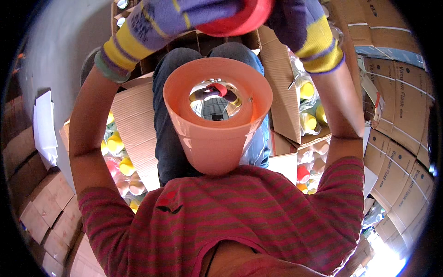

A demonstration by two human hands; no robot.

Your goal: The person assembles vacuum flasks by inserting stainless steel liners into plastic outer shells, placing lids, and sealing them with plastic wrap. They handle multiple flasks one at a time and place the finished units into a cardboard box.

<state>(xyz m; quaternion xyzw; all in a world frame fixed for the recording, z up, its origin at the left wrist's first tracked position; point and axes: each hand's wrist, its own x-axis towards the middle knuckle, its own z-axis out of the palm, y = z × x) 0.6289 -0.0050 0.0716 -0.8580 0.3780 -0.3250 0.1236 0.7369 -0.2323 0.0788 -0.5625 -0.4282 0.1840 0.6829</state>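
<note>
My left hand [189,16], in a purple and yellow knitted glove, is at the upper edge, closed on a red round plastic piece [237,22] with a curved rim. My right hand [290,23], in a matching glove, grips its other side; the picture's edge cuts off part of both hands. Below them, a peach tapered plastic flask body [210,147] stands between my thighs, its wide mouth facing up. Inside sits a shiny silvered round liner [215,104], mirroring the gloves and the red piece.
Open cardboard flaps [134,134] lie on both sides of my legs. Bagged flasks with yellow tops [127,166] show at left, more with yellow caps [308,122] at right. A divided carton [198,44] lies ahead. Strapped cartons [399,124] are stacked right; white sheets [45,129] stand left.
</note>
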